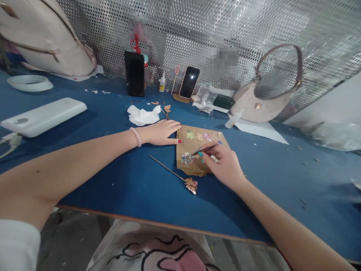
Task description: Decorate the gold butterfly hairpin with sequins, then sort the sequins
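A piece of brown cardboard [184,148] lies on the blue table and carries small piles of coloured beads or sequins [187,158]. My left hand [162,132] rests flat at the cardboard's left edge, fingers stretched out, a pink bead bracelet on the wrist. My right hand [224,165] pinches thin tweezers [203,150] whose tip points at the multicoloured pile. A gold hair stick with a butterfly ornament [191,184] lies just in front of the cardboard.
Two phones [134,73] [189,82] stand at the perforated metal wall, with a glue bottle [162,82] between them. A crumpled tissue [143,115], a white power bank [42,117], a beige handbag [263,101], a plastic bag [205,98] and a tape roll [29,82] lie around.
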Available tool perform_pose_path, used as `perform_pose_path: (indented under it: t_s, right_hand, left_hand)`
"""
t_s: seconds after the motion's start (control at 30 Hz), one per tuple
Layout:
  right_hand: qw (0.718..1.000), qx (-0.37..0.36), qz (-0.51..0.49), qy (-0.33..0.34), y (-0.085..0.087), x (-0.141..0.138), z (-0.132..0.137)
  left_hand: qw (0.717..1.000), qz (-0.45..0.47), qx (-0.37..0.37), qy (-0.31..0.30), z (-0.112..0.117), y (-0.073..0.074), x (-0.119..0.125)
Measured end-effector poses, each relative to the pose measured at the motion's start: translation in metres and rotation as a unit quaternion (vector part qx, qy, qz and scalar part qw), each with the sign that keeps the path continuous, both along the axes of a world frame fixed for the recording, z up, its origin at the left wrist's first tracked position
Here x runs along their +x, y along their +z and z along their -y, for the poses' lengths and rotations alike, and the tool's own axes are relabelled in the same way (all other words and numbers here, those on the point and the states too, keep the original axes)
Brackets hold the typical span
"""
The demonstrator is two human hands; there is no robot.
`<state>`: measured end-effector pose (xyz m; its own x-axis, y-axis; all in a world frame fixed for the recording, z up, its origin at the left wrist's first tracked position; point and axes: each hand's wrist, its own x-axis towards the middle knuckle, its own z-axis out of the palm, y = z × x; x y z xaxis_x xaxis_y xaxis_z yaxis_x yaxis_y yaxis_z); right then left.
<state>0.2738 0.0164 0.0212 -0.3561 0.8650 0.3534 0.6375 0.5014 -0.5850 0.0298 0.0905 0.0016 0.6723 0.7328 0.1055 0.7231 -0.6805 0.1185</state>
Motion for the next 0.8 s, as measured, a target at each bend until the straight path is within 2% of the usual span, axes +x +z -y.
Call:
perform_pose_path:
  t_s: [0.8]
  right_hand:
    - [1.000,-0.024,-0.011,-0.001,0.0039,-0.0026,0.0025]
  left_hand:
    - [1.000,0.001,0.008,-0.001,-0.0013,-0.0023,-0.0001]
